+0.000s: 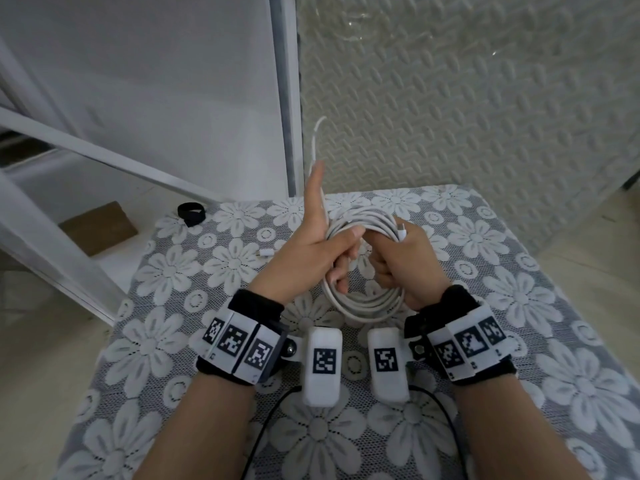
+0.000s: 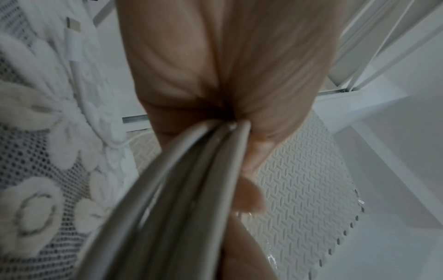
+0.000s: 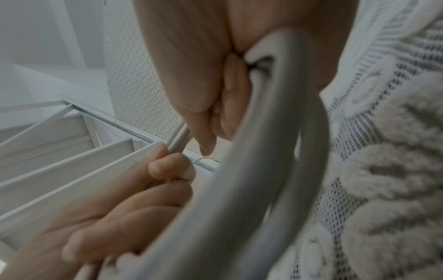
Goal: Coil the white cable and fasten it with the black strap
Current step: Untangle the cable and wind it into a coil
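Observation:
The white cable (image 1: 363, 303) is wound into a coil of several loops, held just above the flowered tablecloth (image 1: 519, 306). My left hand (image 1: 311, 251) grips the coil's left side with thumb and lower fingers. Its index finger points straight up, and a loose cable tail (image 1: 316, 140) rises along it. My right hand (image 1: 398, 265) is curled round the coil's right side, beside a connector (image 1: 401, 227). Both wrist views show the strands (image 2: 191, 180) (image 3: 251, 170) running through the fists. The black strap (image 1: 190, 212) lies rolled at the table's far left corner, apart from both hands.
A second white connector (image 1: 265, 252) lies on the cloth left of my left hand. A white metal frame (image 1: 104, 150) stands to the left, with a brown cardboard piece (image 1: 98, 228) below it. A textured mat (image 1: 450, 116) lies beyond the table. Black wires (image 1: 263, 427) trail near the front edge.

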`<state>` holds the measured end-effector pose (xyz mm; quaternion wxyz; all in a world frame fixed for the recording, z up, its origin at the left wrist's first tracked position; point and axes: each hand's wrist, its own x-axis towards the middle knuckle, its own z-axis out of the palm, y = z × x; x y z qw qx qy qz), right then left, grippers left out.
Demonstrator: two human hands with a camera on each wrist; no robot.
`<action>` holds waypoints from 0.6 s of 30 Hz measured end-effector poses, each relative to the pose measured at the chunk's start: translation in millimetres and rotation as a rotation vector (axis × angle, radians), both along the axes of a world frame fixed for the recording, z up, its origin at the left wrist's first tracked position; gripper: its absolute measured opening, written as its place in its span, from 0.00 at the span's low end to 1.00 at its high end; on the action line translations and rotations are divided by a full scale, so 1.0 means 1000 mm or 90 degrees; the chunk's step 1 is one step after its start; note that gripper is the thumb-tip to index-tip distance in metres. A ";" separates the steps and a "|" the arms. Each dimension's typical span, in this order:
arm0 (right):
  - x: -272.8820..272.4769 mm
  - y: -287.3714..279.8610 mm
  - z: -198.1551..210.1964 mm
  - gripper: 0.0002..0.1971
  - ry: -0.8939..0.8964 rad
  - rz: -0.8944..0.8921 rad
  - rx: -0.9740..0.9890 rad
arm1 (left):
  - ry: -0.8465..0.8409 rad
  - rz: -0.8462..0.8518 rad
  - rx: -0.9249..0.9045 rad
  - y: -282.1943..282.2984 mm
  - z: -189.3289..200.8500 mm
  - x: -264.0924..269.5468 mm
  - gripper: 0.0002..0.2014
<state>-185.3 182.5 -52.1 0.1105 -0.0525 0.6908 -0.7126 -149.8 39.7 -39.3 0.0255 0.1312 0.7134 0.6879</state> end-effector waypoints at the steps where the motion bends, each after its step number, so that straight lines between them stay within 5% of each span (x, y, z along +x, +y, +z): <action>1: 0.000 0.000 0.001 0.15 0.007 -0.005 0.002 | 0.003 0.009 -0.001 0.001 0.000 0.000 0.45; 8: 0.001 0.000 0.005 0.16 0.054 -0.032 0.018 | 0.011 0.051 -0.050 0.002 0.003 0.000 0.48; 18: 0.003 -0.001 0.006 0.20 0.107 -0.005 0.052 | -0.005 0.052 -0.110 0.001 0.005 0.000 0.28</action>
